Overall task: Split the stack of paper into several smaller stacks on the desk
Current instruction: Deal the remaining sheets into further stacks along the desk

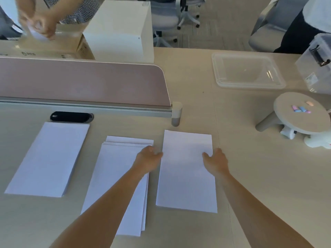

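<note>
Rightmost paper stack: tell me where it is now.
In the head view the rightmost paper stack lies on the desk, right of the fanned middle stack, its side edges held by the left hand and right hand.

White is shown by the paper stack [186, 169] between the left hand [148, 158] and the right hand [216, 161], by the middle stack [114, 161] under the left forearm, and by the far stack [50, 158] left of it. The desk [250, 167] is coloured pale beige. Beyond the left hand, a dusty pink divider [80, 81] and a black oval grommet [71, 116] are seen. Right of the right hand, a beige round stand [286, 104] is dotted with pastel blue, pink and peach pieces [300, 109].
</note>
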